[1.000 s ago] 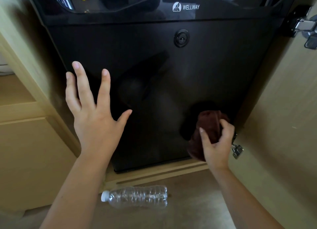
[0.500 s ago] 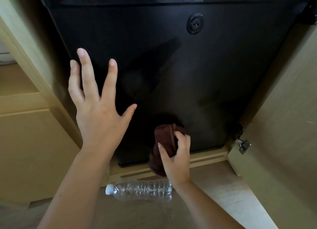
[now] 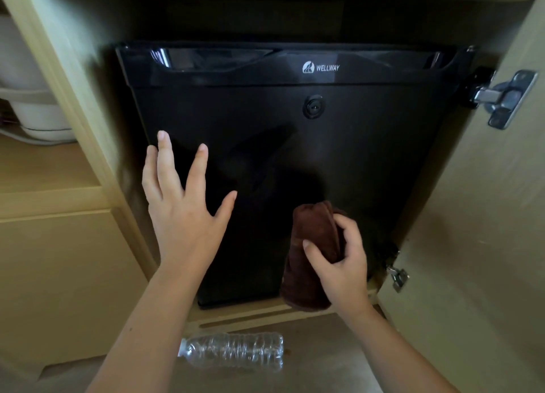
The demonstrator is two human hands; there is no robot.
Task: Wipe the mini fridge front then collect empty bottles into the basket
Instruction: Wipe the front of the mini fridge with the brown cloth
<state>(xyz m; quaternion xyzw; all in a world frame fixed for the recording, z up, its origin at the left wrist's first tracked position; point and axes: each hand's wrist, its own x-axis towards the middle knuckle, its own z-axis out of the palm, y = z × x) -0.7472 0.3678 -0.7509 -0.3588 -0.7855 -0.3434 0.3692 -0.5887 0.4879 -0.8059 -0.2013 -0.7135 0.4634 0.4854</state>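
The black mini fridge (image 3: 354, 156) stands inside a wooden cabinet, its door facing me with a white logo and a round lock. My left hand (image 3: 182, 215) is spread with straight fingers against the door's lower left part. My right hand (image 3: 339, 260) grips a folded dark brown cloth (image 3: 312, 245) low on the door, right of the middle. A clear plastic bottle (image 3: 236, 351) with a white cap lies on its side on the floor in front of the fridge, below my left forearm. No basket is in view.
The open cabinet door (image 3: 486, 245) with metal hinges (image 3: 504, 97) stands at the right. A wooden side panel (image 3: 73, 97) runs down the left, with white appliances (image 3: 32, 103) on a shelf beyond it. A wooden plinth (image 3: 265, 313) lies under the fridge.
My right hand slid the cloth from the door's lower right toward the lower middle, then up a little. The view pulled back, showing the whole fridge front. My left hand stayed spread on the door.
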